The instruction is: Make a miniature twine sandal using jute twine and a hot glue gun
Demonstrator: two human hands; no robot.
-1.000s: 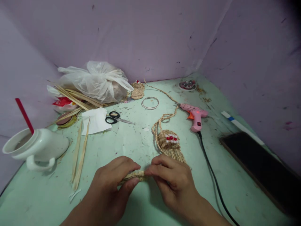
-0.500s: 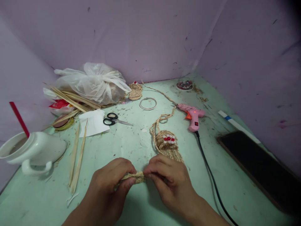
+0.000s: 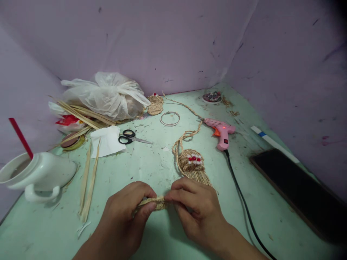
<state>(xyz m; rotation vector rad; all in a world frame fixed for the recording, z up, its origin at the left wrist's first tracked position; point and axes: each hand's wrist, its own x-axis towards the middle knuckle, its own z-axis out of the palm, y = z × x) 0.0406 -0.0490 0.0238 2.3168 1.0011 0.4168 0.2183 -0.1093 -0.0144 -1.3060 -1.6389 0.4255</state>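
Between my hands, low over the front of the table, is a small woven straw piece (image 3: 160, 205), pale tan, partly covered by my fingers. My left hand (image 3: 130, 206) pinches its left end between thumb and fingers. At the other end, my right hand (image 3: 192, 202) grips the edge with its fingertips closed. Just beyond my right hand lies a braided straw piece (image 3: 189, 168) with a fringe and a twisted cord. Red and white beads (image 3: 194, 159) are set on that piece in rows.
A pink glue gun (image 3: 222, 131) with a lit orange light and black cord lies right, near a dark phone (image 3: 292, 195). Scissors (image 3: 131, 137), white paper (image 3: 105, 141), straw strips (image 3: 90, 180) and a white mug (image 3: 51, 173) are left. Behind are a plastic bag (image 3: 108, 94) and metal ring (image 3: 170, 118).
Both hands keep their hold on the woven straw piece, with only a tiny shift of the fingers. The whole view has moved very slightly.
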